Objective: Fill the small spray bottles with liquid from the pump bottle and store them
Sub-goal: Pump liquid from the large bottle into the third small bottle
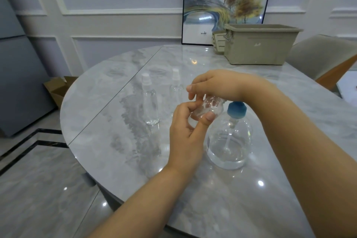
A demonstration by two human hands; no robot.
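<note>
My left hand (186,121) grips a small clear spray bottle (208,107), tilted, just above the table. My right hand (214,85) curls over the bottle's top end; what its fingers hold there is hidden. Right beside them stands the large clear pump bottle (229,139) with a blue collar (236,109) and a little liquid at its bottom. Two more small clear spray bottles with white caps stand upright behind: one at the left (150,100), one partly hidden by my hands (175,87).
A round grey marble table (116,121) carries everything. A beige storage bin (258,43) sits at its far right edge, a smaller beige basket (219,41) beside it. A framed picture (224,4) leans on the wall. A chair (326,54) stands at the right, a cardboard box (58,89) on the floor.
</note>
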